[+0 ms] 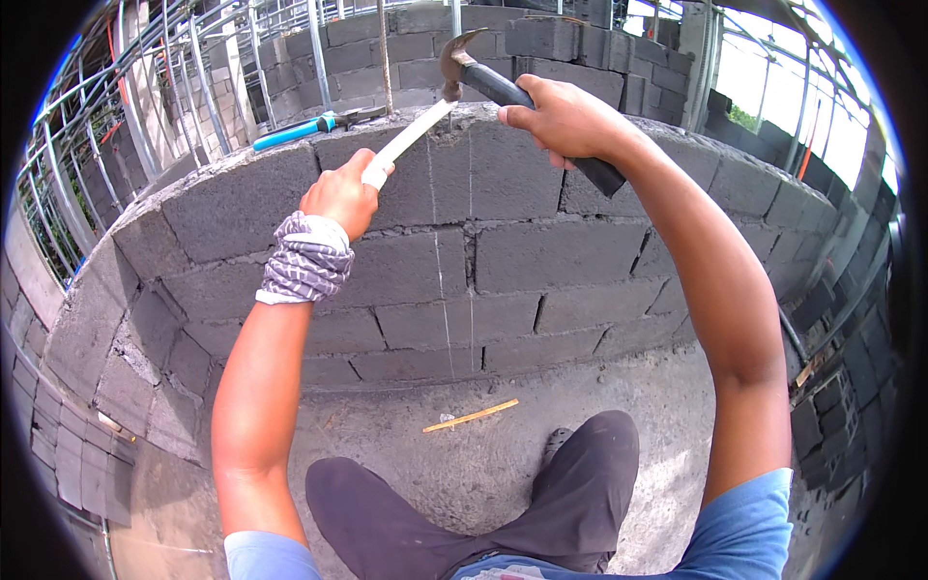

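Note:
My left hand (340, 195), with a patterned cloth wrapped round the wrist, is closed round a white rod-like tool (414, 138). The rod slants up and away, its far end at the wall's top edge; whether that end is a chisel I cannot tell. My right hand (568, 118) grips the black handle of a claw hammer (495, 85). The hammer's metal head is right at the rod's far end; whether they touch is unclear. Just below lies a rough notch in the grey block wall (556, 256), where two pale vertical lines run down its face.
A blue-handled tool (295, 133) lies on the wall's top, left of my left hand. On the concrete floor (387, 425) is a yellow stick (471, 416). Upright metal bars (317, 53) stand behind the wall at left; stacked blocks (839, 411) sit at right.

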Demonstrator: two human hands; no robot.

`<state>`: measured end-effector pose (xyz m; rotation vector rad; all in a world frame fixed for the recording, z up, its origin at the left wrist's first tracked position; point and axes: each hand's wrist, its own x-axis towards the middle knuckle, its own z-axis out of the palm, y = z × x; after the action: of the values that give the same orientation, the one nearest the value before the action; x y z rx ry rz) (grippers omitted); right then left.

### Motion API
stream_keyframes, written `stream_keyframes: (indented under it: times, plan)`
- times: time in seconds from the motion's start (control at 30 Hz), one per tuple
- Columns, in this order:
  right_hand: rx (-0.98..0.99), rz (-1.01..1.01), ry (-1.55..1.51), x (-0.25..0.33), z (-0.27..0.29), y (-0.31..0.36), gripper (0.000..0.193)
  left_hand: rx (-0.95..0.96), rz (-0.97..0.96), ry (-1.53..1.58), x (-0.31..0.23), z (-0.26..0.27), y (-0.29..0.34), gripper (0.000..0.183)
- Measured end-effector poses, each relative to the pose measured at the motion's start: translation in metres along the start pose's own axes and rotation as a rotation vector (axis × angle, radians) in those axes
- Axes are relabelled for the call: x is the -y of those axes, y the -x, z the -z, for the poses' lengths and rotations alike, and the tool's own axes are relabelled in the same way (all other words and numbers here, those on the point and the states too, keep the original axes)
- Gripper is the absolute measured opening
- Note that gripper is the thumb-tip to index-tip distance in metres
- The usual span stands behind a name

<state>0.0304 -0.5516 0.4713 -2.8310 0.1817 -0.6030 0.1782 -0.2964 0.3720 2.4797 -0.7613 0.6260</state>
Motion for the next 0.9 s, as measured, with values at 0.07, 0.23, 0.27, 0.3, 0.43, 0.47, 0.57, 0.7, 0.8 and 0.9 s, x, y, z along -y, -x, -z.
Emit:
stream_keyframes:
  times: [0.07,0.23,0.27,0.3,0.43,0.47,0.57,0.7,0.8,0.9]
  plan:
    - [-0.03,-0.009,-0.024,-0.002,0.0,0.002,0.044,0.025,0.008,0.049,-0.001,0.004,-0.002,0.027]
    - [-0.248,0.05,-0.047,-0.009,0.005,0.006,0.05,0.025,0.058,0.357,-0.004,0.005,0.0,0.029]
    - [-0.271,0.072,-0.055,-0.009,0.007,0.005,0.051,0.023,0.039,0.341,-0.005,0.002,0.0,0.028]
    - [-0.292,0.074,-0.051,-0.007,0.011,0.006,0.051,0.036,0.051,0.31,-0.007,-0.002,0.001,0.028]
    - [-0.399,0.106,-0.017,0.014,0.024,0.014,0.052,-0.026,0.013,0.19,-0.009,-0.014,0.002,0.029]
    - [-0.399,0.153,-0.06,0.018,0.032,0.02,0.054,-0.027,0.011,0.194,-0.009,-0.016,0.002,0.029]
    - [-0.357,0.088,-0.113,0.027,0.05,0.034,0.056,-0.04,0.007,0.191,-0.007,-0.018,0.003,0.029]
    - [-0.409,0.129,-0.096,0.021,0.04,0.027,0.053,-0.044,0.007,0.15,-0.005,-0.015,0.006,0.029]
    - [-0.498,0.187,-0.026,0.009,0.013,0.012,0.051,0.015,0.033,0.167,-0.004,-0.011,0.009,0.03]
    - [-0.457,0.185,0.01,-0.002,-0.003,0.001,0.05,0.061,0.032,0.174,-0.004,-0.006,0.006,0.031]
